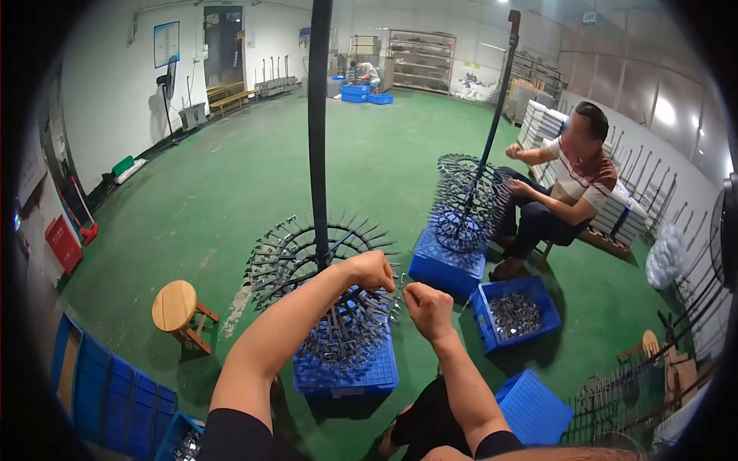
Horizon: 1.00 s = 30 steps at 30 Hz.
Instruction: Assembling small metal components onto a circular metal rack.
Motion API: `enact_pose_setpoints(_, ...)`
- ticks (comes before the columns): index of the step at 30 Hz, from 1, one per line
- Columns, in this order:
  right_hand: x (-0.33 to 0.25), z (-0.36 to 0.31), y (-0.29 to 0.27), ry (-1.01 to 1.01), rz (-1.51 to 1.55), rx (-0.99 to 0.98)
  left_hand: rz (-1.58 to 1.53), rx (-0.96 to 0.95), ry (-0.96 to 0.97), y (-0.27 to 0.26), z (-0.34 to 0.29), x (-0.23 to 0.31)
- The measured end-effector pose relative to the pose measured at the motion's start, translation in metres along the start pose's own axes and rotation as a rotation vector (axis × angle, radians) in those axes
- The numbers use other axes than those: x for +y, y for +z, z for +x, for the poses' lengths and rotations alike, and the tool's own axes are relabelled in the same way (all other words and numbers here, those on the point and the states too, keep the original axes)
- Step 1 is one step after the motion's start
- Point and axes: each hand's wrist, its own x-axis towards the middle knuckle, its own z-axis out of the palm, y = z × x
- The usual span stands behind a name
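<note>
A hanging rack (320, 177) rises in front of me, a tall black pole with round tiers of metal hooks. It stands on a blue crate (346, 379). My left hand (370, 271) is closed, reaching across the rack to its right-hand hooks. Just right of those hooks is my right hand (429, 307), its fingers pinched. A small pale metal bit shows between the two hands, too small to name. Whatever each hand holds is hidden by the fingers. Small shiny metal parts (515, 315) fill a blue bin (486, 342) on the right.
A co-worker (588, 177) sits at a second hook rack (470, 203) on another blue crate (446, 265). A wooden stool (175, 306) stands left. Stacked blue crates (115, 392) line the lower left; a blue box (534, 407) lies lower right. Metal shelves (421, 61) stand far back.
</note>
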Motion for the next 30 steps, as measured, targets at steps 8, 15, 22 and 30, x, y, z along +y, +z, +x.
enact_pose_setpoints(8, -0.01, 0.0, -0.012, 0.073, 0.109, 0.006, -0.423, 0.486, 0.097, 0.019, -0.117, -0.002)
enact_pose_setpoints(15, -0.021, -0.032, -0.039, 0.019, 0.264, -0.104, -0.763, 1.443, -0.431, 0.128, -0.398, -0.164)
enact_pose_setpoints(22, -0.101, -0.07, -0.021, -0.465, 0.379, -0.279, -0.092, 1.093, -1.674, 0.401, -0.628, -0.263)
enact_pose_setpoints(30, -0.159, -0.091, -0.005, -0.556, 0.501, -0.428, 0.244, 1.178, -1.563, 0.368, -0.514, -0.269)
